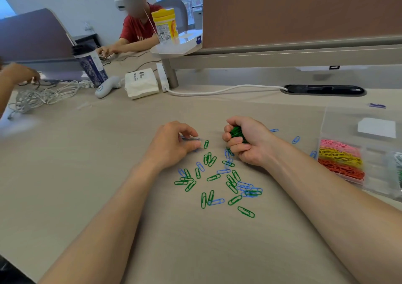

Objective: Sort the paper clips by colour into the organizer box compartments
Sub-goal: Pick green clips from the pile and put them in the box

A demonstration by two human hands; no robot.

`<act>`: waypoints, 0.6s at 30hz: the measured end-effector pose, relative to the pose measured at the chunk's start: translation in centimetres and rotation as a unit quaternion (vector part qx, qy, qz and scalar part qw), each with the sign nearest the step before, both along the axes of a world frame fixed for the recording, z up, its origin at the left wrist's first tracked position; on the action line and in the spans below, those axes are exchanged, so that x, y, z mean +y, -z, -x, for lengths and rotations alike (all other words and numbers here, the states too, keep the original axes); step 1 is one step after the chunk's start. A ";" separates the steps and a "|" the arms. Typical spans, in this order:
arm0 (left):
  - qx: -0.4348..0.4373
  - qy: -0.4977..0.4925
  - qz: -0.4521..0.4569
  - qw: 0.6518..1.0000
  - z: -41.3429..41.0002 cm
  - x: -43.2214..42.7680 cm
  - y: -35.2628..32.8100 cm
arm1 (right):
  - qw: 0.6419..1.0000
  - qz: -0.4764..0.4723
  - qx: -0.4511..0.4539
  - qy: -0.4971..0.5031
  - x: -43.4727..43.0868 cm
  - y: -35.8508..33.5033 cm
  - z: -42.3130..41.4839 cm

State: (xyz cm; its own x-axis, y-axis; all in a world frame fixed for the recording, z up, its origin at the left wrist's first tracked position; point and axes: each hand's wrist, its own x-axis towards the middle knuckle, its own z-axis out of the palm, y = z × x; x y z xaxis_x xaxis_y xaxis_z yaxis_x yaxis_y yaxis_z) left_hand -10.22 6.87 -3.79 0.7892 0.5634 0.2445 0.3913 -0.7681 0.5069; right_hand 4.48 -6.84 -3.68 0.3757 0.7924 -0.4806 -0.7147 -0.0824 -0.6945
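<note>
my right hand (245, 142) squeezes a bunch of green clips (236, 132). my left hand (174, 145) curls over blue clips (189, 139); i can't tell its grip. the box (339, 118) sits right of both hands. a loose fist could drop greens.

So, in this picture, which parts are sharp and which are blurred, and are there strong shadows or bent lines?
Head view: the loose paper clips in the centre are sharp. Head view: the organizer box at the right edge and the white cables at the left edge look soft. Head view: the divider rail bows from the wide lens. Head view: light is even and shadows on the desk are faint.
</note>
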 end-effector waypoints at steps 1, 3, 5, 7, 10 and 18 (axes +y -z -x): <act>0.016 0.013 -0.001 1.000 0.0 -0.1 -0.1 | 1.000 0.000 0.000 0.000 0.0 0.0 0.0; 0.057 0.047 -0.006 0.997 0.0 -0.3 -0.3 | 1.000 -0.001 0.001 0.003 0.0 -0.1 -0.2; 0.077 0.055 -0.016 0.995 -0.3 -0.7 -0.1 | 1.000 -0.002 0.001 0.006 0.0 -0.1 -0.3; 0.067 0.041 -0.025 0.997 -0.5 -0.8 0.3 | 1.000 -0.003 0.001 0.004 0.0 -0.1 -0.4; 0.068 0.031 -0.037 0.997 -0.8 -0.8 0.5 | 1.000 -0.002 -0.002 0.003 0.1 0.1 -0.4; 0.068 0.060 -0.037 0.995 -1.3 -1.4 0.3 | 1.000 -0.004 -0.002 0.005 0.0 0.0 -0.6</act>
